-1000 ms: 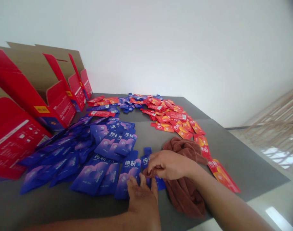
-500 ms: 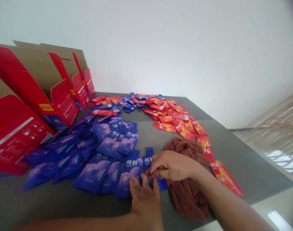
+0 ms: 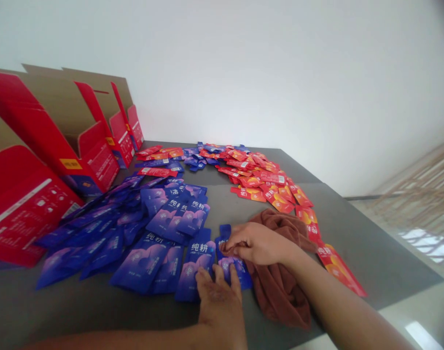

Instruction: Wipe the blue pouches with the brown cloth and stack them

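Note:
My left hand [image 3: 220, 294] lies with fingers spread across the lower ends of two blue-purple pouches, pressing on them at the table's near side. One pouch [image 3: 198, 262] lies to its left, and the other pouch [image 3: 227, 243] is partly hidden beneath both hands. Just above it, my right hand [image 3: 256, 243] is closed on a bunched corner of a brown cloth [image 3: 280, 296], held against the upper part of that pouch. The rest of the cloth lies crumpled under and around my right wrist. A pile of similar blue pouches [image 3: 142, 262] spreads to the left.
Red open cartons [image 3: 98, 155] stand in a row along the left. Orange-red pouches [image 3: 269, 180] form a curved heap at the back and right, with a single orange pouch [image 3: 340, 270] near the right edge. The grey table [image 3: 375, 243] meets a white wall [image 3: 280, 73] behind.
My right hand has shifted slightly up the pouch with the cloth corner, uncovering more of the pouch's lower part. The cloth has moved a little with it. My left hand stays in place.

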The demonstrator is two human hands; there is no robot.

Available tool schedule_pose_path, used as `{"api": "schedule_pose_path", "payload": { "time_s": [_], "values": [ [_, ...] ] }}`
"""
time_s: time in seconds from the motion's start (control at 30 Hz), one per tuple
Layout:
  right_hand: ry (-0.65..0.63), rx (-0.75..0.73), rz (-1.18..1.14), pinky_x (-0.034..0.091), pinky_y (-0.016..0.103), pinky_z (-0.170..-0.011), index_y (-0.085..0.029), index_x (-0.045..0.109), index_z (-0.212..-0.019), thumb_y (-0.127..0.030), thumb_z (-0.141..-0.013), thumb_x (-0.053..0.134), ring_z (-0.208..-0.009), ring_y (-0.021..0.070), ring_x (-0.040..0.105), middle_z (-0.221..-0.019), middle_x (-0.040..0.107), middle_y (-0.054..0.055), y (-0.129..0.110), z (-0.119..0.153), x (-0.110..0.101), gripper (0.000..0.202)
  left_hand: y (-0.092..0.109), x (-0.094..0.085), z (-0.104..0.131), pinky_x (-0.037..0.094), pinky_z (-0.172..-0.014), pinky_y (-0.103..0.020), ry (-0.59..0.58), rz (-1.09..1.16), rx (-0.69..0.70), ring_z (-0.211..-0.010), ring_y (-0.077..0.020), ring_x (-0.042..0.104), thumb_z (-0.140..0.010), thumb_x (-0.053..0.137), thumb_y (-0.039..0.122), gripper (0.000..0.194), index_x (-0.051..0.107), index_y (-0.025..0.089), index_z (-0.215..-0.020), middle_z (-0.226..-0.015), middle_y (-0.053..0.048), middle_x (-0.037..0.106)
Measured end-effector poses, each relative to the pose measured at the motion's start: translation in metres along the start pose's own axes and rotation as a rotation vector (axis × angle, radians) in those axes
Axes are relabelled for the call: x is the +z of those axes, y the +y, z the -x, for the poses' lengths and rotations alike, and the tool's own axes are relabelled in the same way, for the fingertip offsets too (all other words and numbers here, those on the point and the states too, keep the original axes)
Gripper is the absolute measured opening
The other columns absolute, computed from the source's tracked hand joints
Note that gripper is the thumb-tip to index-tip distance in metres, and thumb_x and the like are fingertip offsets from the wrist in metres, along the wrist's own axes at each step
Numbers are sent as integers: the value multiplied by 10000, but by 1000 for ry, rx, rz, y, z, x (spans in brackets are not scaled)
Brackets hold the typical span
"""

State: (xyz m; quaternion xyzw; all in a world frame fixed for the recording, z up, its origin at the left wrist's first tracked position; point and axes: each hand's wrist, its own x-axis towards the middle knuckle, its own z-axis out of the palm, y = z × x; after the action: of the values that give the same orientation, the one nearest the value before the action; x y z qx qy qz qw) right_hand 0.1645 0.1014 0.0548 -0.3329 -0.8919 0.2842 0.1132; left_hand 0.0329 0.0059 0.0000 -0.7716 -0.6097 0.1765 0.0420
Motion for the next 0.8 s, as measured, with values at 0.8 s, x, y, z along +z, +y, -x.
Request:
{"api": "schedule_pose_path", "payload": {
  "time_s": [0.8],
  "values": [
    [86,68,75,403,213,-707,-172,664,-908,-88,-793,493,-790,127,577,-859,647,29,2,-2,3,222,0,2,0,356,-962,-561,139,25,-21,-1117,-332,526,-777,393,37,533,462,277,-1247,-1226,-158,589]
  ]
}}
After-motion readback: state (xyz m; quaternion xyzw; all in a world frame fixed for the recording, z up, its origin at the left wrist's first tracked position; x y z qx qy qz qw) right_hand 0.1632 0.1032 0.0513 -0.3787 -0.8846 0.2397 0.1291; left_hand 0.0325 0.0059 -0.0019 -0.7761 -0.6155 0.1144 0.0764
